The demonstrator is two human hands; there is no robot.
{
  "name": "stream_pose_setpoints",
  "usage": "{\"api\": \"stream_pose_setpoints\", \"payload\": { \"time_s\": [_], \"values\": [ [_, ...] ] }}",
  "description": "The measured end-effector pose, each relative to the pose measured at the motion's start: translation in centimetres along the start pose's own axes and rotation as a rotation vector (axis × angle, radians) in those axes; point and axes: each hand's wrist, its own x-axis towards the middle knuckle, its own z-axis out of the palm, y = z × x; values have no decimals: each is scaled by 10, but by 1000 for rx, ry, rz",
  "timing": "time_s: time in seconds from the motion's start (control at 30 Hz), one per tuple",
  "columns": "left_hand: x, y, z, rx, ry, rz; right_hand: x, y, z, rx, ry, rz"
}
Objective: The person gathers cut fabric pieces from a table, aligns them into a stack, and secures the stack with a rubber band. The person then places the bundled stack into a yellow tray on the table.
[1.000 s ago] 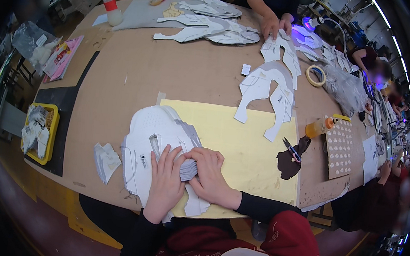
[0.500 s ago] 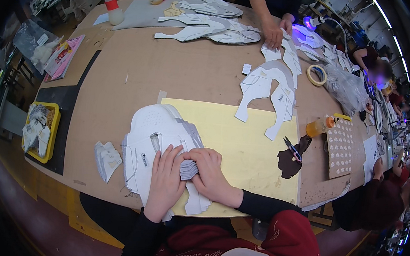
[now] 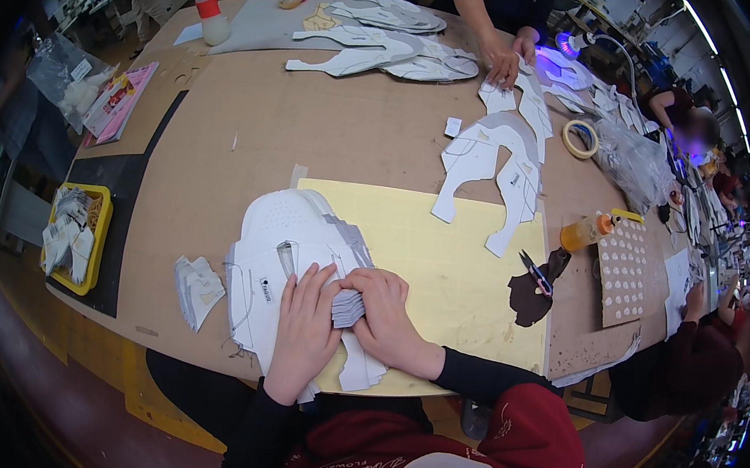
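A stack of white shoe-upper pieces (image 3: 283, 217) with grey edges lies at the near edge of the table, partly on a yellow sheet (image 3: 451, 276). My left hand (image 3: 302, 335) rests on the stack, fingers stretched over the top piece and the thumb beside my right fingers. Curled over its right side, my right hand (image 3: 392, 325) grips the layered grey edges (image 3: 348, 309), which fan out between the two hands. Thin loose threads hang around the stack. Left of it lies a small bundle of white pieces (image 3: 198, 293). The undersides of both hands are hidden.
Dark scraps (image 3: 530, 299) with thread snips (image 3: 536, 274) lie to the right, near an orange bottle (image 3: 586, 232) and a dotted board (image 3: 621, 272). A yellow basket (image 3: 103, 241) stands left. Across the table, a co-worker's hands (image 3: 503, 60) handle more white pieces (image 3: 489, 150), near a tape roll (image 3: 579, 139).
Both hands keep nearly the same hold on the stack. The whole view has shifted very slightly. A figure has come into view at the far left edge.
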Motion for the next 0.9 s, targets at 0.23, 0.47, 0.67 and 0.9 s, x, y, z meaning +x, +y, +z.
{"api": "stream_pose_setpoints", "payload": {
  "time_s": [0.23,0.47,0.67,0.9],
  "values": [
    [0,0,0,9,-1,-3,1,0,-1,8,-15,7],
    [0,-1,1,17,4,4,1,0,-1,4,-15,-1],
    [0,-1,2,19,4,1,1,0,-1,5,-17,0],
    [0,-1,2,12,1,-9,1,0,-1,4,-11,-6]
  ]
}}
